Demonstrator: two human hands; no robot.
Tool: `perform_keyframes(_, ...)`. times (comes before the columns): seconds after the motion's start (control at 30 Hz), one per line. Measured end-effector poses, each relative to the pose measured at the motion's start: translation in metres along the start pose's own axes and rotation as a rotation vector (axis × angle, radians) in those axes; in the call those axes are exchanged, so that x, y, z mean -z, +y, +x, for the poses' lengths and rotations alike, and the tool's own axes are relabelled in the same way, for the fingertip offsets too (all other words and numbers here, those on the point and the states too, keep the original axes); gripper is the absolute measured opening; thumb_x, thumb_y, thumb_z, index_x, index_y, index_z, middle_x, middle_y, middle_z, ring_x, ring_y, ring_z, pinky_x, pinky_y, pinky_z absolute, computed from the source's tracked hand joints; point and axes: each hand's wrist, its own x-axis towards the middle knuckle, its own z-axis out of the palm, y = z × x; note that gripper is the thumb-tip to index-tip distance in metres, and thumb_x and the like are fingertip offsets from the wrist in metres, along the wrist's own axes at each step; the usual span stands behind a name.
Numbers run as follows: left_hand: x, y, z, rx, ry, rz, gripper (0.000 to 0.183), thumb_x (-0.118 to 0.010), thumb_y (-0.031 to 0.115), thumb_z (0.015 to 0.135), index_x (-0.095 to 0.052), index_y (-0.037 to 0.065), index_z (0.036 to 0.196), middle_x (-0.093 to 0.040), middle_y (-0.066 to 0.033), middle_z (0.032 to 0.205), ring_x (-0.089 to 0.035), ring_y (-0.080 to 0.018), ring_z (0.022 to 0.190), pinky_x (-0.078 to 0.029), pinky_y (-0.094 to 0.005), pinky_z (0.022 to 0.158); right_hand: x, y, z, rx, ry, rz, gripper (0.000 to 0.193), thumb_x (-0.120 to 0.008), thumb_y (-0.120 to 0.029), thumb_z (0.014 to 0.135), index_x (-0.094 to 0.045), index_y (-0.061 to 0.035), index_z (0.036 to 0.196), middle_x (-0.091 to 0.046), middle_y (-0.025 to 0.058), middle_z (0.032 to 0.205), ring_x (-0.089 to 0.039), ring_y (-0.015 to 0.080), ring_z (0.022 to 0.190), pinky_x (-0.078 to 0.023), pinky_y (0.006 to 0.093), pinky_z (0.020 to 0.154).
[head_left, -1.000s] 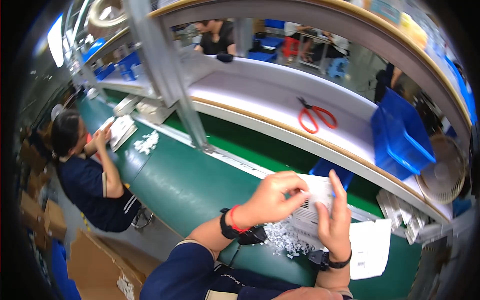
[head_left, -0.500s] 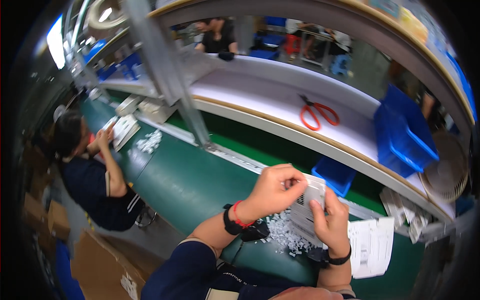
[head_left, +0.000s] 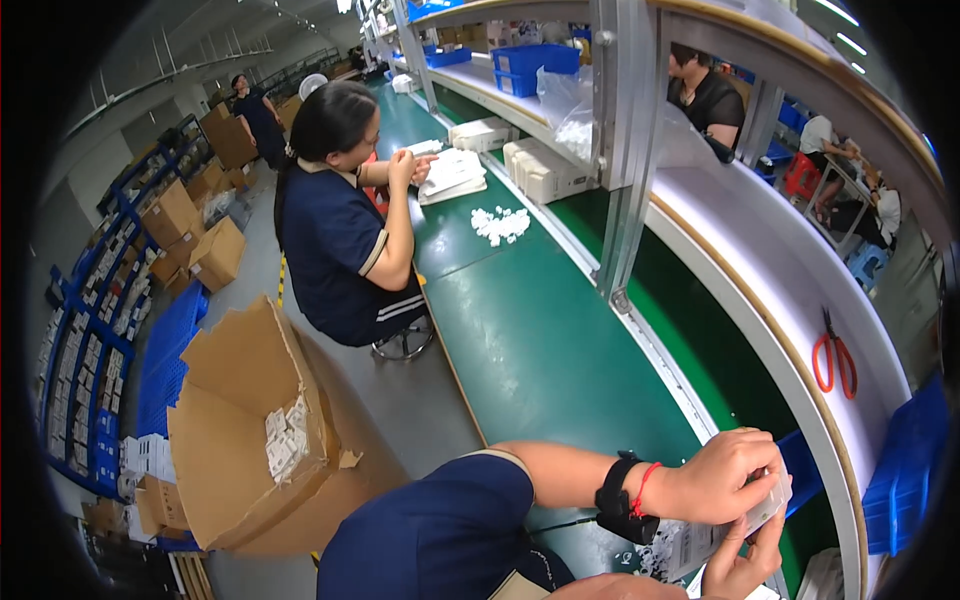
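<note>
At the lower right, my left hand [head_left: 725, 480] is bent over the top edge of a flat white printed card-like piece [head_left: 775, 503], its fingers closed in a pinch. My right hand [head_left: 748, 562] grips the same piece from below, thumb against its face. Whether it is one card or a thin pack, I cannot tell. Beneath my left wrist, small white scraps [head_left: 655, 553] lie on the green bench [head_left: 560, 350]. The inner fingertips of my left hand are partly hidden.
Orange-handled cutters [head_left: 833, 360] lie on the shelf, near a blue bin [head_left: 905, 470]. Further along the bench a co-worker [head_left: 340, 225] handles white sheets [head_left: 453, 178] beside a pile of white pieces [head_left: 500, 226]. An open cardboard box [head_left: 235, 400] stands behind my left side.
The view has swung left, so my hands now appear at the lower right and the co-worker nearer the middle. Both hands still hold the white piece. The open cardboard box shows more fully.
</note>
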Motion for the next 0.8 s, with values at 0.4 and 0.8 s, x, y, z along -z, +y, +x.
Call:
perform_keyframes(0.4,0.021,0.000,0.015,-0.156,-0.221,-0.175,0.004,-0.059,0.002,0.076,-0.055,0.002,0.075,-0.057,-0.0094,0.072,-0.055,-0.0292,0.069,-0.044,-0.0385,0.065,0.027,0.008,0.004,0.103,-0.068,0.188,0.041,-0.056,-0.002,0.091,-0.049,0.0060,0.130,-0.055,0.0199,0.125,-0.057,0.0270,0.111,-0.044,0.0339,0.096)
perform_keyframes(0.8,0.012,0.015,-0.001,-0.368,-0.290,-0.084,0.010,-0.062,0.011,0.073,-0.053,0.006,0.071,-0.053,-0.0065,0.074,-0.049,-0.0265,0.070,-0.037,-0.0367,0.066,0.031,0.066,-0.015,0.239,-0.062,0.643,0.031,-0.063,-0.002,0.087,-0.051,0.0002,0.115,-0.057,0.0204,0.112,-0.057,0.0254,0.102,-0.046,0.0364,0.089)
